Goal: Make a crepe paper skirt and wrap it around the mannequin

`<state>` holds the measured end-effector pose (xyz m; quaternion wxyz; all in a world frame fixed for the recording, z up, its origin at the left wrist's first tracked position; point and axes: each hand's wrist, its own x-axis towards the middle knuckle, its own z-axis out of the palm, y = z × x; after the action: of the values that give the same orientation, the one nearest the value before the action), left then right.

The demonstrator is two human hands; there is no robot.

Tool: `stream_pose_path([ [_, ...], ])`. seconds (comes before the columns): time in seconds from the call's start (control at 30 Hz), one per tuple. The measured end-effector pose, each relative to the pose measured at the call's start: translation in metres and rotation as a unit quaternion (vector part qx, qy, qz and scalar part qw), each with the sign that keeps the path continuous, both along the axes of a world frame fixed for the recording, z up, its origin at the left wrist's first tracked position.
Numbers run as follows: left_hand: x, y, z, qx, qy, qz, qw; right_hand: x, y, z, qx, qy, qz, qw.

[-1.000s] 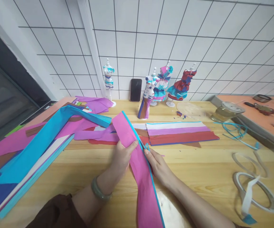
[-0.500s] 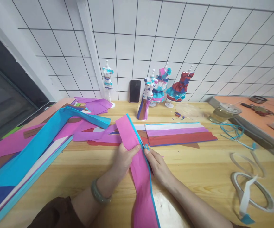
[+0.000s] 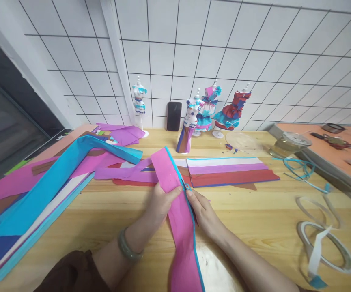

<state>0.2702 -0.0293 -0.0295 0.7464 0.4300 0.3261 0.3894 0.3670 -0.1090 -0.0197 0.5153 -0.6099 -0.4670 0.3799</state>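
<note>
A long pink crepe paper strip point(image 3: 179, 227) with a narrow blue edging point(image 3: 194, 243) runs from mid-table toward me. My left hand point(image 3: 163, 200) is closed on it, thumb lying on top and fingers underneath. At the blue edge my right hand point(image 3: 202, 207) is closed in a pinch, thumb and forefinger on the edging. A small turquoise curl point(image 3: 189, 187) sticks up by those fingertips. The other fingers of the right hand are partly hidden, and whether they hold anything more cannot be made out.
Coloured paper strips point(image 3: 41, 182) pile up at left; layered strips point(image 3: 230, 170) lie beyond my hands. Small dress forms point(image 3: 190, 113) and a phone point(image 3: 174, 116) stand by the tiled wall. At right are a tape roll point(image 3: 350, 259), blue ribbon point(image 3: 300, 168) and a glass container point(image 3: 291, 145).
The view has shifted very slightly. Both hands keep their hold on the strip, with the right fingertips still at its blue edge.
</note>
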Motion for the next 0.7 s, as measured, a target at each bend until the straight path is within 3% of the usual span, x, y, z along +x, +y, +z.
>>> stream_pose_path([
  [0.7,-0.0008,0.0026,-0.0082,0.02,0.021,-0.012,1.0,-0.0006,0.0003,-0.0001,-0.025,0.013,-0.016,0.999],
])
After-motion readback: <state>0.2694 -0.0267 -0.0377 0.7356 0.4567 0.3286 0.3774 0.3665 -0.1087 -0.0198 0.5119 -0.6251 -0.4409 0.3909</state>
